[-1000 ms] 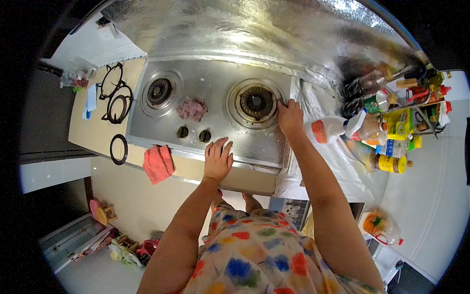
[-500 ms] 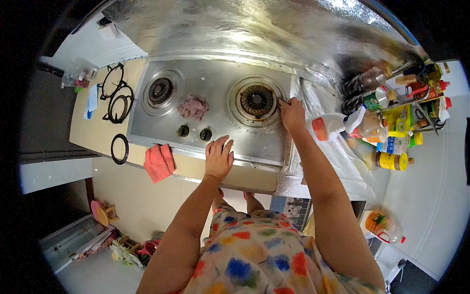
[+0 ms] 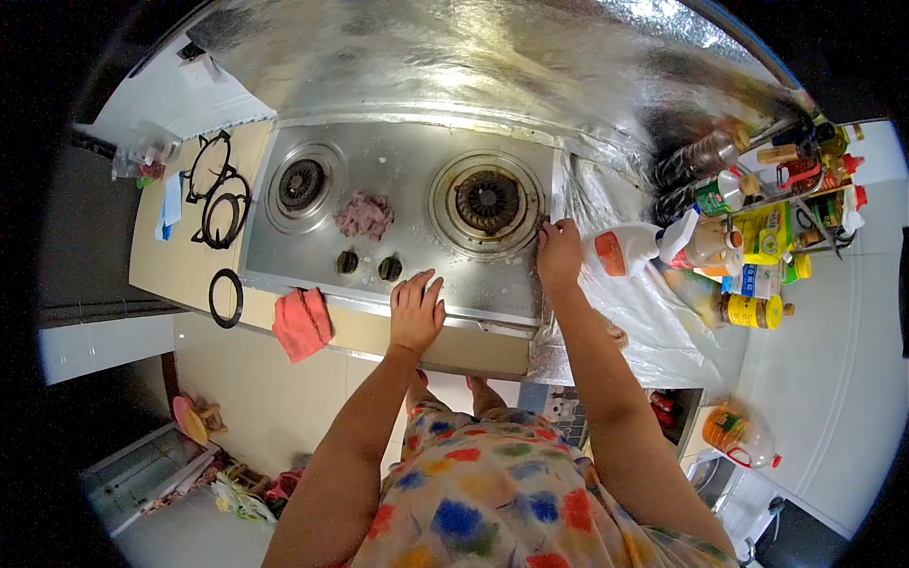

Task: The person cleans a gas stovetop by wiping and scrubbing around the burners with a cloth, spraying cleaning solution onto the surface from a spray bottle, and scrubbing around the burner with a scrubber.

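My left hand (image 3: 416,312) rests with its fingers spread on the front edge of the steel gas stove (image 3: 402,170), just below the control knob (image 3: 389,269). My right hand (image 3: 559,254) is at the stove's right rim, beside the right burner (image 3: 490,201). Its fingers are bent and pressed together, pointing down at the rim; whatever they may hold is hidden. A crumpled pinkish cloth (image 3: 365,216) lies between the two burners. Over the counter's front edge hangs a red cloth (image 3: 303,324).
Black pan supports (image 3: 225,220) and a black ring (image 3: 226,298) lie on the counter at left. A white spray bottle (image 3: 620,252) lies on foil right of my right hand. Several bottles and packets crowd the rack (image 3: 805,199). An oil bottle (image 3: 739,435) is lower right.
My right hand has slid toward me along the stove's right rim, away from beside the burner's middle. My left hand stays on the front edge. The view has shifted slightly.
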The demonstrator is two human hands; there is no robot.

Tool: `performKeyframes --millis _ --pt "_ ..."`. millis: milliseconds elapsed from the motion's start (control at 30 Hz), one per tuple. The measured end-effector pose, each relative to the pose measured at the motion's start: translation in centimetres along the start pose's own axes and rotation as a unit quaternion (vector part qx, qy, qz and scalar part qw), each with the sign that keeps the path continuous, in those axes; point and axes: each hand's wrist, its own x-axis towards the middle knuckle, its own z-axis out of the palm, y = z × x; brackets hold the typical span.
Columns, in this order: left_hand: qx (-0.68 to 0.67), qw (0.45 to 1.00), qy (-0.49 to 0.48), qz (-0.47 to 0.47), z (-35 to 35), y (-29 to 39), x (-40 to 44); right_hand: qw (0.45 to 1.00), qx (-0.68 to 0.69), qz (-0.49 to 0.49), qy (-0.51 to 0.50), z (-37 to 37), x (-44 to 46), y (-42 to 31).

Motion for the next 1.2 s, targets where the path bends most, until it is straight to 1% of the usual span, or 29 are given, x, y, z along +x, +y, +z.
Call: performKeyframes --millis 133,233,333,433,533,633,733,767,867,967,1067,1167,1200 --pt "-0.003 1.0 0.002 0.003 -0.1 0.0 0.0 1.0 -0.008 0.001 0.015 0.5 0.8 -0.2" --pt "0.007 1.0 -0.003 0.002 -0.2 0.1 0.0 0.994 0.028 0.104 -0.033 1.9 4.0 0.5" --pt "0.005 1.0 0.006 0.006 -0.3 0.2 0.1 0.984 0.09 0.143 -0.055 2.5 4.8 1.2" --pt "0.008 1.0 0.008 0.004 -0.2 0.3 0.0 0.995 0.017 0.058 -0.077 0.8 1.8 1.0" --pt "0.008 1.0 0.003 -0.001 -0.4 0.4 0.1 0.997 0.029 0.048 -0.044 0.8 0.9 1.0" --pt "0.006 1.0 0.006 0.003 -0.2 0.2 0.1 0.994 0.039 0.094 -0.027 2.5 4.2 1.5" --pt "-0.012 1.0 -0.001 -0.004 -0.2 0.4 0.0 0.999 0.038 0.024 -0.026 2.6 6.2 1.7" --pt "-0.004 1.0 -0.002 -0.005 -0.3 0.4 0.0 0.997 0.037 0.051 -0.053 2.5 6.4 1.6" --pt "0.009 1.0 -0.002 -0.005 -0.3 0.3 0.1 0.991 0.039 0.108 -0.074 2.9 4.2 2.7" --pt "0.004 1.0 0.001 -0.003 -0.1 0.3 0.0 0.997 0.026 0.043 -0.061 1.7 2.6 2.5" --pt "-0.001 1.0 0.0 -0.003 -0.2 0.2 0.0 0.996 0.005 0.069 -0.06 1.1 5.0 1.3" --pt "0.002 1.0 -0.001 -0.006 -0.1 0.2 -0.2 0.996 0.008 0.047 -0.074 1.7 6.4 1.5" --pt "0.002 1.0 0.002 -0.005 0.0 0.2 -0.1 0.995 0.008 0.062 -0.078 2.2 6.0 1.8"
